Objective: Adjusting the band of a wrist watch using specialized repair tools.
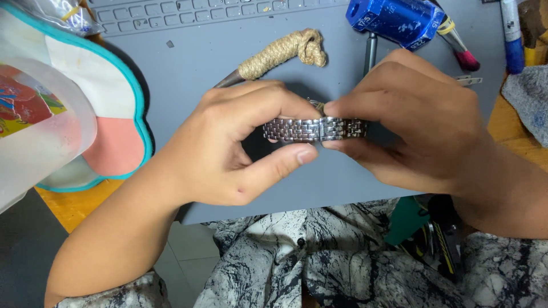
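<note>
A silver metal link watch bracelet [311,129] is held between both hands above a grey work mat [188,68]. My left hand [240,148] grips its left end, thumb under and fingers over it. My right hand [416,125] pinches the right end at the clasp with thumb and forefinger. The watch case is mostly hidden behind my fingers; only a small metal part shows above the band.
A rope-wrapped tool handle [282,52] lies just behind the hands. A blue block-shaped tool [394,20], a brush [456,43] and a keyboard [188,11] sit at the back. A translucent plastic container [40,120] and a teal-rimmed pad [114,108] stand at the left.
</note>
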